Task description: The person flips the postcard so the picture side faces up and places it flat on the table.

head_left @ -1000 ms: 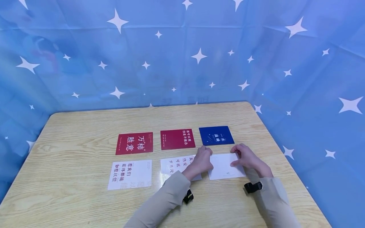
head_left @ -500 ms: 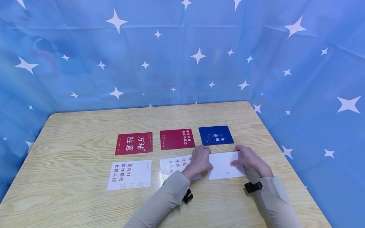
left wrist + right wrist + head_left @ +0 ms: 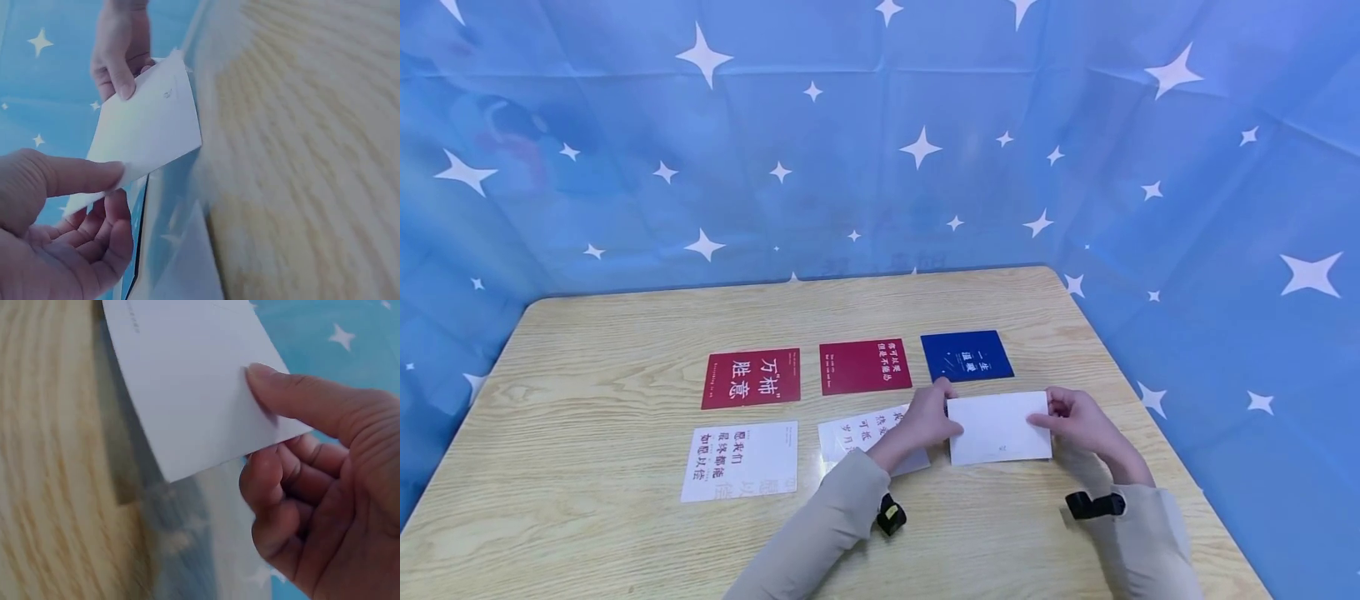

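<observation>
Between my two hands a plain white card point(image 3: 996, 429) is held a little above the table. My left hand point(image 3: 927, 418) pinches its left edge, thumb on top and fingers curled beneath, as the left wrist view shows. At the opposite edge my right hand point(image 3: 325, 462) pinches the card between thumb and curled fingers. A small faint mark point(image 3: 167, 94) is printed near one long edge. Under my left forearm a white card with dark lettering point(image 3: 865, 433) is partly covered. Just beyond the held card lies a blue card point(image 3: 967, 356).
Two red cards, one at the left point(image 3: 751, 378) and one in the middle point(image 3: 865, 367), lie in the back row. A white lettered card point(image 3: 740, 461) lies at the front left. They rest on a wooden table point(image 3: 625, 550), with a blue star-patterned curtain point(image 3: 850, 125) behind.
The white card has risen off the table, its near edge lifting. My right hand has shifted right to the card's right edge; my left hand has stayed at the left edge.
</observation>
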Demonstrator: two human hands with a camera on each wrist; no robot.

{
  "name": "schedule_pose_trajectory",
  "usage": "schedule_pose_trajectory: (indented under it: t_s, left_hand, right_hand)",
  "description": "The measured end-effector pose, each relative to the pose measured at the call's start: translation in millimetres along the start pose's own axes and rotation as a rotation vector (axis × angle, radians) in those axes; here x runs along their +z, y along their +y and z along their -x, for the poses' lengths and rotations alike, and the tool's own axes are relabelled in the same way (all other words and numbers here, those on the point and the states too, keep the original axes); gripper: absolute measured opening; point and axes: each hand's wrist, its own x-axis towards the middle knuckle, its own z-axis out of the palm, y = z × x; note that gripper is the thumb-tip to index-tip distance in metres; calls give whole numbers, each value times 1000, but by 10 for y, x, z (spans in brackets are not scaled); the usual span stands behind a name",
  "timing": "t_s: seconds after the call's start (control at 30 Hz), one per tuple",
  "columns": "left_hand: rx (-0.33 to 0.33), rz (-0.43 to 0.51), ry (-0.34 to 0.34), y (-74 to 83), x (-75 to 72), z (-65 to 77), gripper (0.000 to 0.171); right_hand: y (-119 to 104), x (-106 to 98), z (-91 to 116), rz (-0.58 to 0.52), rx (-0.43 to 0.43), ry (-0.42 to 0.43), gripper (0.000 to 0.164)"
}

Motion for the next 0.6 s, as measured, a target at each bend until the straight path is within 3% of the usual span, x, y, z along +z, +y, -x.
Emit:
schedule_pose_trajectory:
  t_s: [0.23,0.6]
  left_hand:
    - [55,126,30,38,-59,21,25]
    - [81,155,75,25,-74,9,15]
  right_hand:
    - [11,-72,82,-136,-136,66,18]
    - [25,-92,71,-179,-142,77,10]
